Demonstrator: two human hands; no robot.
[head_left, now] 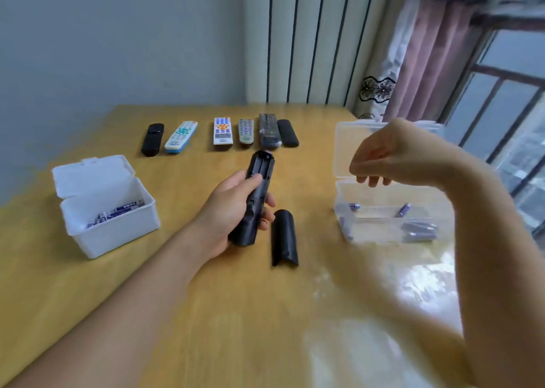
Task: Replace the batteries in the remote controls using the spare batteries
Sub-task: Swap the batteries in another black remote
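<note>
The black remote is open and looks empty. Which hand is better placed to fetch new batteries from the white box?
The right hand, probably. It holds nothing visible above the clear box, while the left hand grips the remote. The white box lies left, so it must reach across.

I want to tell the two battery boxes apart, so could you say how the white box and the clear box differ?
The white box is opaque and sits on the left; the clear box is see-through and sits on the right. The left hand holds the black remote between them; the right hand hovers over the clear box. Both stand open, holding batteries.
</note>
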